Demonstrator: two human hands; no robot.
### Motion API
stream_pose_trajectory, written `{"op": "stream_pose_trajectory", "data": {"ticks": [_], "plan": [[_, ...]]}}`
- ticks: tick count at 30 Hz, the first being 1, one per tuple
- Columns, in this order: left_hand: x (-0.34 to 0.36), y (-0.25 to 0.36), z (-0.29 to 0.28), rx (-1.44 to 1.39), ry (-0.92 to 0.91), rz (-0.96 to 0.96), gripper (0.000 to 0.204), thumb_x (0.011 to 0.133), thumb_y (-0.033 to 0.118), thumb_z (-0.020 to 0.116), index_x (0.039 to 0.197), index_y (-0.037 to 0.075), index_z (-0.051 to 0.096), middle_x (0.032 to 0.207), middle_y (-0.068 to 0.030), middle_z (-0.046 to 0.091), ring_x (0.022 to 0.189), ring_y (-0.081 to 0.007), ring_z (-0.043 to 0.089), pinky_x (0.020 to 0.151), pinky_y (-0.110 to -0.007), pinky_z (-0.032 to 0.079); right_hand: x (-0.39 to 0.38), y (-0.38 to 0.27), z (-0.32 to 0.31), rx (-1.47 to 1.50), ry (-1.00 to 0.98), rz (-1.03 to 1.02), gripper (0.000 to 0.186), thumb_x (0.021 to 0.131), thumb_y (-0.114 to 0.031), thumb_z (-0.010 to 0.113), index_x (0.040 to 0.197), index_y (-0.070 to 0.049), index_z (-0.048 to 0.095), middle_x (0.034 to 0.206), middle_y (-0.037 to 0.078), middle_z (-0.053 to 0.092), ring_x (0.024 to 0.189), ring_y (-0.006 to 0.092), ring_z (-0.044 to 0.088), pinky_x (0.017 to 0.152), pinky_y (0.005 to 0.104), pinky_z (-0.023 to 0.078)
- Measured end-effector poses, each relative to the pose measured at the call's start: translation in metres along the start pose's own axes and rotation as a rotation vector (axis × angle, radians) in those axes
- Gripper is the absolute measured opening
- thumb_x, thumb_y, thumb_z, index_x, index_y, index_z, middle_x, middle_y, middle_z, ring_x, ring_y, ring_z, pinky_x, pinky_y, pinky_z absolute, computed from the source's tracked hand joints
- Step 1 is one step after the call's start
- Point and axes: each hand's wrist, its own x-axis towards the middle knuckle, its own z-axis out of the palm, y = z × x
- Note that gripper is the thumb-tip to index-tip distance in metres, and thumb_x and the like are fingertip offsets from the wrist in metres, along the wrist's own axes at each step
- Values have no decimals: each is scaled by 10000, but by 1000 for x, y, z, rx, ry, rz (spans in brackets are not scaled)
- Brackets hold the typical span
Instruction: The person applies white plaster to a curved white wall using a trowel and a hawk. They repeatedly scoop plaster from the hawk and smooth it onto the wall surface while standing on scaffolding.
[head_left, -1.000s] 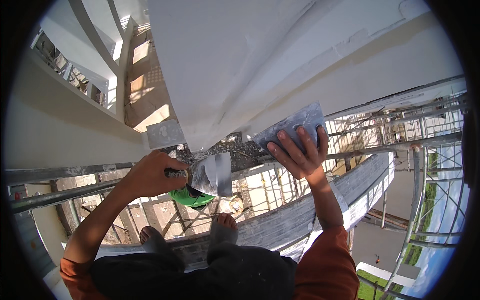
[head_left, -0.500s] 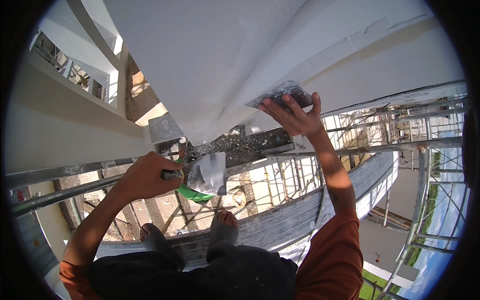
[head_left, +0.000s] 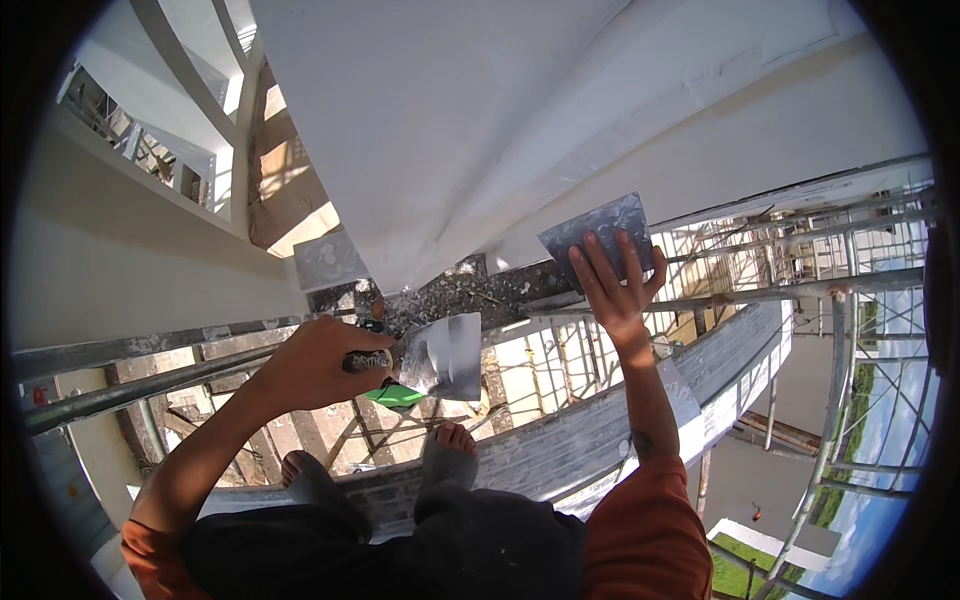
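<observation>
My left hand (head_left: 318,365) is wrapped round the dark handle of a putty knife (head_left: 440,357), whose broad metal blade carries white and grey filler smears. In my right hand (head_left: 620,285) is a flat, grey rectangular scraper blade (head_left: 603,232); my fingers spread over its face and the thumb is at the right side. This blade also has whitish smears and stands apart from the wall as far as I can tell. Ahead rises the white wall (head_left: 430,120), with a smoothed filler band running up along its crease.
My bare feet (head_left: 447,455) stand on a long scaffold plank (head_left: 560,440). Metal scaffold pipes (head_left: 780,297) cross at the right and left (head_left: 150,385). Below lie slabs far down, seen through gaps. A green object (head_left: 395,396) shows partly behind the putty knife.
My right hand has drawn the scraper blade away from the wall, to the right and slightly down. My left hand has moved the putty knife a little to the right.
</observation>
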Motion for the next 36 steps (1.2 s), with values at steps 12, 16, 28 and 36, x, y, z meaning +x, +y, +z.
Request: {"op": "stream_pose_trajectory", "data": {"ticks": [12,16,28,36], "plan": [[1,15,29,-827,-4,-156,440,884,235,685,1176,-83,601,695,-16,633,646,-43,561,677,-229,466,23,-134,-104,1085,347,1485,189,883,-58,667,875,129,646,790,61,657,708,99,557,649,232,442],[-2,14,30,-872,-43,-131,385,887,161,671,1173,-88,605,703,-35,630,641,-51,562,656,-227,458,20,-158,-117,880,247,1087,237,888,-37,620,1032,150,602,942,173,676,858,235,647,766,320,499],[-37,17,-1,-401,107,35,386,787,201,736,1106,-9,677,842,-142,713,754,-191,685,1149,-411,205,9,-117,-66,907,49,270,351,720,-43,772,1038,-54,623,1148,160,654,1105,386,619,957,537,502],[-27,17,13,-727,240,-49,336,861,130,694,1128,-69,649,830,-105,691,699,-103,606,663,-254,496,32,-142,-113,876,49,1345,114,900,-51,632,861,41,689,752,129,690,638,167,631,616,274,482]]}}
